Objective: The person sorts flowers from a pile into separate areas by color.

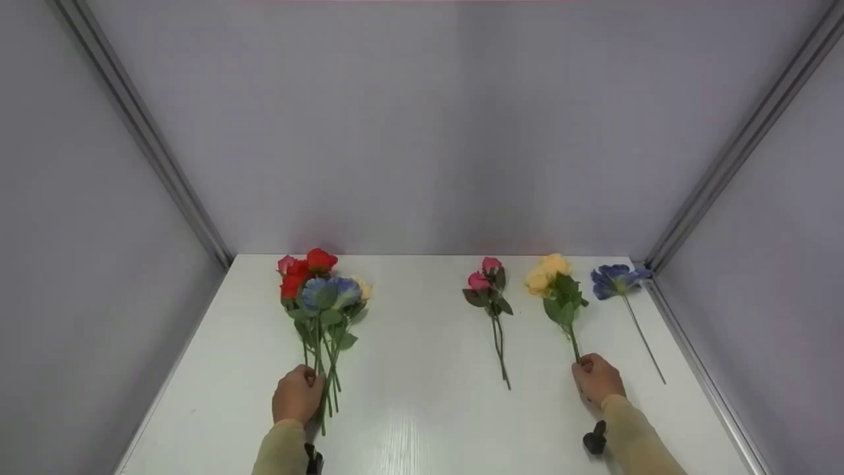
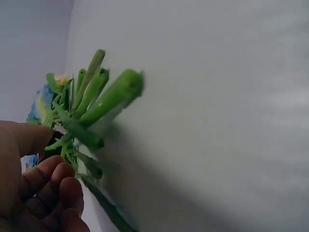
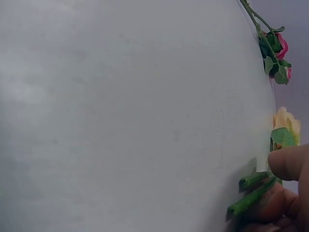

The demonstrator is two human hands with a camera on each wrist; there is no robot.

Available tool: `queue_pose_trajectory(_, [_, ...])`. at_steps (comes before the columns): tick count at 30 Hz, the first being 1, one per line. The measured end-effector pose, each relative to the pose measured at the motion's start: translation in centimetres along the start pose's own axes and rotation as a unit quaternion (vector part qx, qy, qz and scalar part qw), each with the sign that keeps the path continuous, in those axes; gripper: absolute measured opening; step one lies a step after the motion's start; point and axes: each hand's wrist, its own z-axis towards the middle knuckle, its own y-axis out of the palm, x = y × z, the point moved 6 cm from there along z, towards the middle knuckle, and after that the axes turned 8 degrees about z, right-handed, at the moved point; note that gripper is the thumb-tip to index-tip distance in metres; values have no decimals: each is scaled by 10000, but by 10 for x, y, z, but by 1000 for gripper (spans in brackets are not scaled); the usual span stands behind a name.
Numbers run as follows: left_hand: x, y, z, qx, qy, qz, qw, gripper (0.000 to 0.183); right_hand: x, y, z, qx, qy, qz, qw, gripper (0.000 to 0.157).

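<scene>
A mixed bunch of artificial flowers (image 1: 328, 297), with red, pink, blue and pale yellow heads, lies at the left of the white table. My left hand (image 1: 298, 394) is beside its stems, fingers loosely curled. In the left wrist view, a gap separates thumb and fingers, and the green stems (image 2: 108, 99) extend past them. My right hand (image 1: 599, 379) pinches the lower stems of the yellow flowers (image 1: 550, 277) between thumb and fingers. Two cut stem ends (image 3: 246, 198) stick out from that grip in the right wrist view.
Two pink roses (image 1: 484, 277) with crossed stems lie between the hands, nearer the right. A blue flower (image 1: 616, 280) on a thin stem lies at far right. Grey panels (image 1: 395, 132) wall the table (image 1: 422, 343) at the back and sides.
</scene>
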Motion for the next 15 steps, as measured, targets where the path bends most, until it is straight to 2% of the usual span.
queue_pose_trajectory(5, [-1, 10, 5, -85, -12, 159, 9998, 20, 0, 1, -2, -3, -14, 6, 10000, 35])
queue_pose_trajectory(9, [1, 10, 5, -77, -101, 93, 9999, 18, 1, 1, -1, 27, 0, 13, 10000, 35])
queue_pose_trajectory(15, [4, 3, 2, 239, -297, -280, 9989, 20, 5, 1, 1, 10, 60, 107, 9999, 37])
